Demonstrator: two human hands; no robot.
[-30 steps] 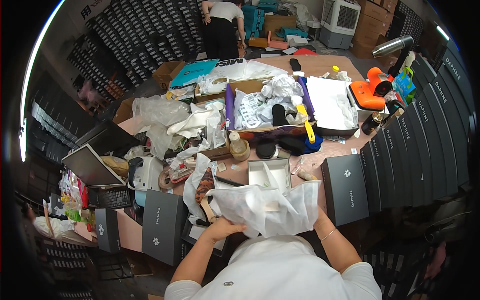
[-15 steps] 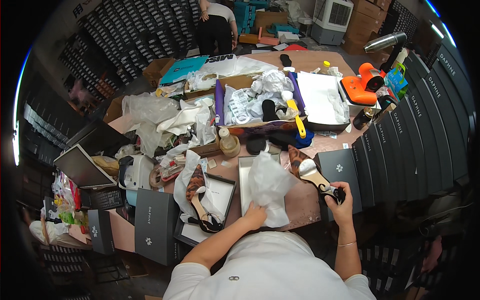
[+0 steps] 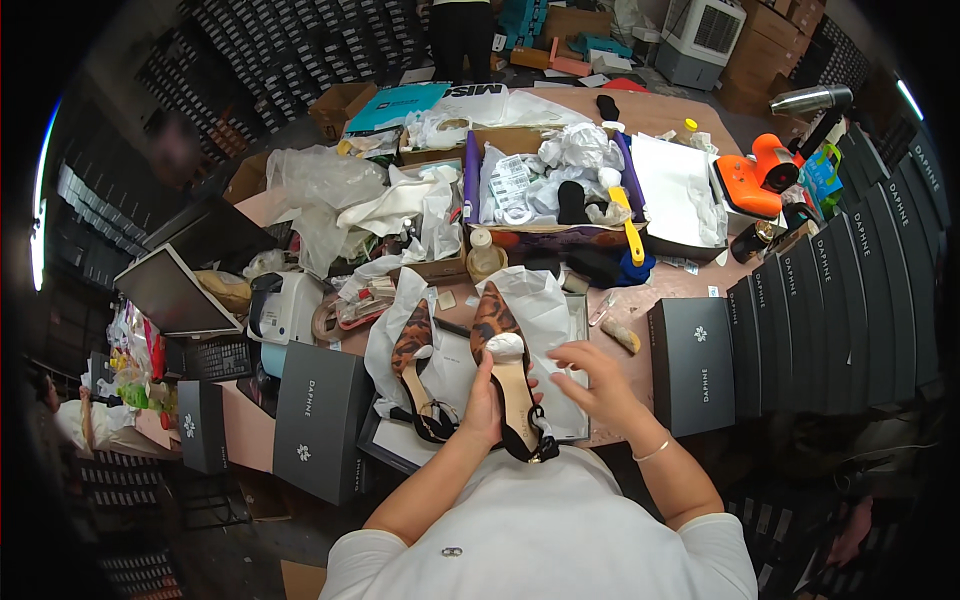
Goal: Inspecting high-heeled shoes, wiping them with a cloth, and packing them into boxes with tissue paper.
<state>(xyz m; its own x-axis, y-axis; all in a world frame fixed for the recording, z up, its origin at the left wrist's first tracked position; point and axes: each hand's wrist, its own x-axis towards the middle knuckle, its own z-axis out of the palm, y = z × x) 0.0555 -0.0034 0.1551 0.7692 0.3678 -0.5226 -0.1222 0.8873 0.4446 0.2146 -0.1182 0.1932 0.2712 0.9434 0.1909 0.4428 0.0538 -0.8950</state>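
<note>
In my left hand point(image 3: 482, 410) I hold a leopard-print pointed slingback shoe point(image 3: 514, 392), its toe pointing away from me and white stuffing in its toe opening. My right hand point(image 3: 598, 384) hovers to the right of the shoe with fingers bent and apart, near white tissue paper point(image 3: 545, 305). Beneath the tissue, a light-coloured box tray point(image 3: 579, 322) is mostly hidden. The matching shoe point(image 3: 411, 345) lies to the left on tissue in an open dark shoebox point(image 3: 390, 438).
Dark shoebox lids point(image 3: 318, 424) stand at left; another closed dark box point(image 3: 692, 366) and a long row of boxes point(image 3: 850, 290) are at right. Beyond are a purple carton point(image 3: 545, 240) of paper, an orange device point(image 3: 752, 178) and a monitor point(image 3: 180, 290). A person point(image 3: 461, 40) stands at the back.
The held shoe has passed from my right hand to my left and moved left. My left hand has let go of the tissue, which lies spread over the tray; my right hand is empty.
</note>
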